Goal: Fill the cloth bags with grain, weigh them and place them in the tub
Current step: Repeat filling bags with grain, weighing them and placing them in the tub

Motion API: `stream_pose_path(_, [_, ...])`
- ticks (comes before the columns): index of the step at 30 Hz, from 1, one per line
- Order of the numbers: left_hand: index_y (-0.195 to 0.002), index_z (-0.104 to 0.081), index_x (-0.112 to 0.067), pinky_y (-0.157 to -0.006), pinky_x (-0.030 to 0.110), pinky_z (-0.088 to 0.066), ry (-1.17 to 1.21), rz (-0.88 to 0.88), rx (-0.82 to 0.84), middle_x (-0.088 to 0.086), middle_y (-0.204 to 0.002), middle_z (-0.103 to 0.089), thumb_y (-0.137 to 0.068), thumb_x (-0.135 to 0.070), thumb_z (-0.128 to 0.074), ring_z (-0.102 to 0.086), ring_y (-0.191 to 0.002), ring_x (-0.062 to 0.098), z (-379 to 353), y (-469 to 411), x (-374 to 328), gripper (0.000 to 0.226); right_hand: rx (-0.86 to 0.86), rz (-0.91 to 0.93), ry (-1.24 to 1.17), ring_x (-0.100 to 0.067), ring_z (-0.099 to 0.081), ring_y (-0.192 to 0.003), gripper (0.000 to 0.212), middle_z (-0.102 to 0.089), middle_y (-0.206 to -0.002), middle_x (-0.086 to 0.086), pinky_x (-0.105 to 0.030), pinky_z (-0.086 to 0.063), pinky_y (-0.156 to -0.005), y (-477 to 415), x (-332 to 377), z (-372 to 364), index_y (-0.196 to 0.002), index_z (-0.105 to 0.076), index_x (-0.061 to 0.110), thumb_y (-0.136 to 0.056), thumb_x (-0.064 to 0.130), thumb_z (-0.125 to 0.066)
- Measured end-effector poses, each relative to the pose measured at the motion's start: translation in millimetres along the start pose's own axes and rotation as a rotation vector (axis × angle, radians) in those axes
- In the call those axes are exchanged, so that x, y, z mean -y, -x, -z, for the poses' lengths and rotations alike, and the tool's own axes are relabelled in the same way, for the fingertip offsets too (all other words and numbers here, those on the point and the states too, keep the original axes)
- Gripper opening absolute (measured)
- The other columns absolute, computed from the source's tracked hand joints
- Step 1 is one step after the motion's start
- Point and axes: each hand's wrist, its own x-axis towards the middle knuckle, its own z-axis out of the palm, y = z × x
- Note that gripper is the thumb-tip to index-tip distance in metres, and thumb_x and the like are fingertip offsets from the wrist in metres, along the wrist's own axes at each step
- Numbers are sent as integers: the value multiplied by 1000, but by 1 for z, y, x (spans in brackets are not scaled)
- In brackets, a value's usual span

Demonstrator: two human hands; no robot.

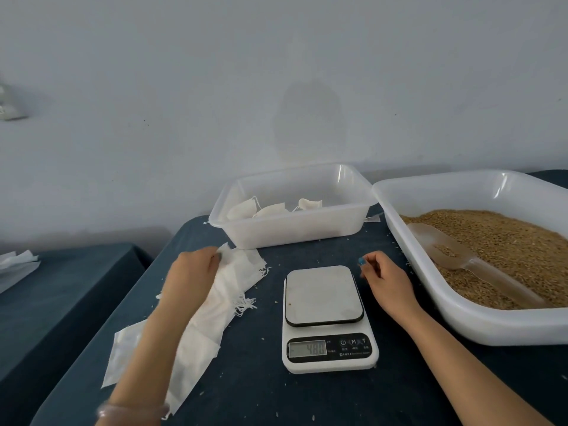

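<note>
- Head view: the left hand (pixel 192 269) pinches the far end of the pile of empty cloth bags (pixel 215 305) with curled fingers, at the left of the tabletop (pixel 261 395).
- The right hand (pixel 384 276) hangs just right of the scale (pixel 325 318). Its fingers are loosely bent and hold nothing.
- The step looks like picking one bag to fill. It is best to peel off only the top bag, because the bags lie stacked and their strings may tangle.
- Next, open its mouth wide. Then the right hand can tip grain (pixel 507 241) in with the scoop (pixel 455 256), which lies in the grain tray (pixel 461 318) on the right.
- The scale's plate is bare, yet its screen shows a number. It may need setting to zero first.
- Filled bags (pixel 270 209) lie in the tub (pixel 292 232) at the far side, just past the pile.
- Open room lies between the scale and the tub. The tray's rim stands high beside the right arm. The pile's near end lies near the tabletop's left edge.
</note>
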Motion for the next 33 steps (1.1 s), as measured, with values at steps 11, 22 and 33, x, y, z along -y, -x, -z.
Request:
stream_pose_path(11, [-118,-65,-19,-78,7,-46,647,-327,23,-25,-105,-69,-91,1,-59,-63,-101,-11,-39,11,-125,34,62,146,-247,-2,-65,-75,17,-71,-75,13,-20,-46,-68,8,21,6,-84,-73,31,-95,34,-60])
stream_pose_path(22, [-122,-68,-10,-73,30,-58,253,-732,-138,5,-110,-73,-84,-8,-45,-70,-97,25,-45,32,-129,44,117,79,-593,-2,-68,-80,23,-75,-82,6,-5,-45,-72,18,40,14,-77,-78,25,-80,44,-66])
stream_pose_path(33, [-143,-49,-17,-114,32,-37,206,-725,-35,-2,-152,-44,-79,-26,-76,-41,-140,16,-57,34,-125,70,166,68,-641,-14,-72,-92,31,-76,-93,0,-21,-53,-82,15,35,14,-101,-73,16,-76,34,-74])
